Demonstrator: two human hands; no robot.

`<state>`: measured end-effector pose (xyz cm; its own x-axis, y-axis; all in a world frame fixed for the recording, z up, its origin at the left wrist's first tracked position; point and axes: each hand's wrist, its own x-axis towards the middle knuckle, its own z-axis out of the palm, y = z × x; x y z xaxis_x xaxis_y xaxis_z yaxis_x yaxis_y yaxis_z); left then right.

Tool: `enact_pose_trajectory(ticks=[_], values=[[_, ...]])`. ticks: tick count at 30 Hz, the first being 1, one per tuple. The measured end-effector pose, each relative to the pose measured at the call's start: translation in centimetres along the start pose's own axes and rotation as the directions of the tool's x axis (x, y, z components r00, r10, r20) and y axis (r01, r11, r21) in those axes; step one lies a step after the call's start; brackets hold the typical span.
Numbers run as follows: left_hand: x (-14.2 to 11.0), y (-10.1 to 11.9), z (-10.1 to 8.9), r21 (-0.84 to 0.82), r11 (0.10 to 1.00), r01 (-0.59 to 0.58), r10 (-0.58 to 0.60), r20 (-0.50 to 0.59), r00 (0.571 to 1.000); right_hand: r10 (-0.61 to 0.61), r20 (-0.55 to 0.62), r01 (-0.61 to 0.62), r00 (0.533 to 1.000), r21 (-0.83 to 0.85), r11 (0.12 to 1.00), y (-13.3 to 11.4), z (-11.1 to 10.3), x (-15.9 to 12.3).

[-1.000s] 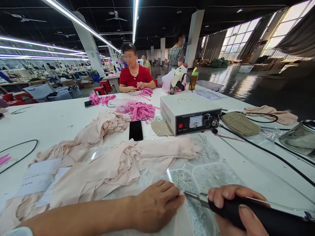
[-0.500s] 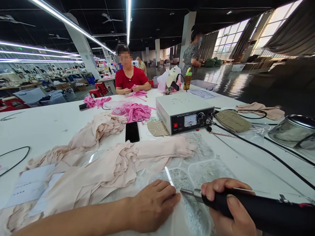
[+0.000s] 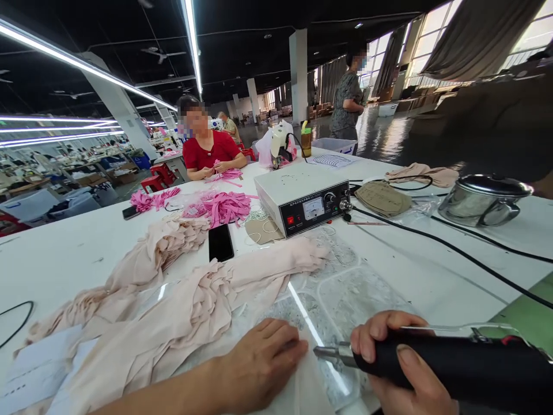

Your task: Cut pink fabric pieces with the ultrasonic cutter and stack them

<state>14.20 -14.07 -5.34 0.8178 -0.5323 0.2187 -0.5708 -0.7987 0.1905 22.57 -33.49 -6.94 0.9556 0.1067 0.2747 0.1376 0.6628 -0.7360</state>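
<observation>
My right hand [image 3: 415, 374] is wrapped round the black handle of a handheld ultrasonic welder [image 3: 484, 366], whose metal tip points left. Just across a small gap from that tip lies my left hand [image 3: 263, 363], its fingers curled together at the edge of a thin pale fabric piece [image 3: 311, 386]. The fingertips are partly hidden, and the piece lies flat on a clear, marble-patterned mat [image 3: 345, 294]. Beyond my left forearm, a long stack of pale pink fabric pieces [image 3: 181, 311] stretches across the table.
A white control box [image 3: 302, 196] stands behind the mat, with a black cable running right. Near it are a phone [image 3: 220, 242], pink straps [image 3: 228, 206] and a steel mug [image 3: 479, 199]. A co-worker in red [image 3: 211, 147] sits opposite, handling pink strips; another person [image 3: 348, 101] stands behind.
My view has turned right, so the table things appear farther left. The welder tip and my left fingers are slightly farther apart. The standing person has moved right relative to the pillar.
</observation>
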Motion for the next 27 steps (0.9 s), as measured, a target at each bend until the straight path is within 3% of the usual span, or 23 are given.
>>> enact_pose_trajectory(ticks=[6, 14, 27], values=[[0.0, 0.1, -0.3, 0.018, 0.998, -0.068, 0.068, -0.023, 0.997, -0.079, -0.014, 0.08, 0.997, 0.056, 0.995, 0.5, 1.0, 0.8], [0.7, 0.1, -0.4, 0.016, 0.987, -0.157, 0.158, -0.017, 0.987, -0.074, 0.006, 0.073, 0.997, 0.063, 0.995, 1.7, 1.2, 1.1], [0.4, 0.1, -0.7, 0.053, 0.983, -0.175, 0.173, 0.037, 0.984, -0.059, 0.015, 0.058, 0.998, 0.06, 0.997, 1.2, 1.1, 1.0]])
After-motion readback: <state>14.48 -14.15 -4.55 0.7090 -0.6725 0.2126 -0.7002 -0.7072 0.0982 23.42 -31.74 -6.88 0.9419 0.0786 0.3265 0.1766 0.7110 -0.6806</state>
